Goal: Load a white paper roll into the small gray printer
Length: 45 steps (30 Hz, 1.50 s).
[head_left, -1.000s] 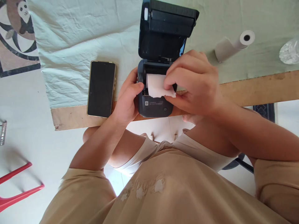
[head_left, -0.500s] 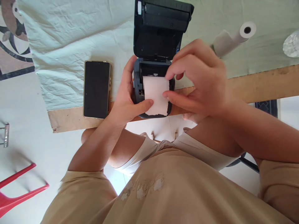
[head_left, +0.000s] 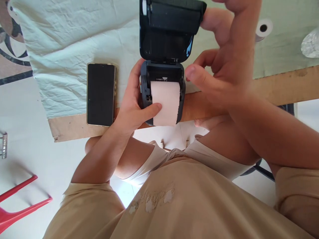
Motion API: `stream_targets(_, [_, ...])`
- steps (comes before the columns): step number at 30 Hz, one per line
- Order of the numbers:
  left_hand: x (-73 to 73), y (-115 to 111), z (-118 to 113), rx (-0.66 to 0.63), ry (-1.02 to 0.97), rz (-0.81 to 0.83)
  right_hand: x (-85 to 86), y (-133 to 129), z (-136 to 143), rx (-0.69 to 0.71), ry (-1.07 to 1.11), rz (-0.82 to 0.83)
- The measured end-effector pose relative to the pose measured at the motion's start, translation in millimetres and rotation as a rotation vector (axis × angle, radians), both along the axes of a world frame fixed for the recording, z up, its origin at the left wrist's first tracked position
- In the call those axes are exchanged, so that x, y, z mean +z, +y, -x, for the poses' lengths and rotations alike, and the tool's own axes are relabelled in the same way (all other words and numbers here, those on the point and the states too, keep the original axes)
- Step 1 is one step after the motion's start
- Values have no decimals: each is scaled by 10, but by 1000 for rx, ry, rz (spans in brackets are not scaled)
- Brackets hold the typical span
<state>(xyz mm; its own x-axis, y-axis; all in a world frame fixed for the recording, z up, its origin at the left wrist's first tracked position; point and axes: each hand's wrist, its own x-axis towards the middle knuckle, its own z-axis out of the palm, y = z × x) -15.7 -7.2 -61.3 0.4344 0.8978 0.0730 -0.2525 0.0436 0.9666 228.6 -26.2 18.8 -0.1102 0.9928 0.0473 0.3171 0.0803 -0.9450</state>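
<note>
A small black printer (head_left: 163, 71) stands near the table's front edge with its lid (head_left: 169, 36) swung up and back. White paper (head_left: 167, 96) comes out of its compartment and hangs over the front rim. My left hand (head_left: 141, 106) is wrapped round the printer's left side, its thumb pressing on the paper. To the right, my right hand (head_left: 224, 53) is raised beside the lid, fingers apart, with one fingertip at the lid's upper right corner. Its upper fingers run out of the frame.
A dark phone (head_left: 101, 94) lies left of the printer on the pale green cloth (head_left: 67, 39). At the back right are a white paper roll (head_left: 264, 28), partly hidden, and a clear crumpled object (head_left: 311, 43). Red chair legs (head_left: 25, 189) show at lower left.
My right hand has let go of the paper and moved up and right to the lid's corner. The paper's free end now hangs slightly lower. My left thumb stays on the paper.
</note>
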Motion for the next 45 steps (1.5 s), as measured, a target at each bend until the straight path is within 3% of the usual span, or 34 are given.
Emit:
stream_targets(3, [-57,31,-8,13,-22,-1,-59,52,-13,38,-62,-262])
stream_targets(8, [-135,55,-29,-1,-46,-3,-244,145,-68,211,-74,-423])
stream_targets(15, [-28,7,-38,78,50,32,-243,65,-121,301,-118,-278])
stream_targets(20, [3,-22,-10,46,32,44,-228,-4,-84,316,-155,-220])
stream_targets(28, [-424,203,31,-128,-140,-196,-396,54,-9,354,-6,-59])
stream_targets(30, [-456,215,25,-134,-166,-212,-429,55,-5,373,-28,-37])
stream_targets(32, [-396,170,13,-106,-136,-144,-445,52,-2,380,-44,-24])
stream_targets(35, [-187,50,-16,-52,-85,21,-447,44,12,371,-57,-22])
stream_targets(39, [67,-56,-64,-25,-56,112,-418,33,53,347,-14,-1])
stream_targets(45, [164,-66,-98,17,-41,162,-360,25,84,344,19,42])
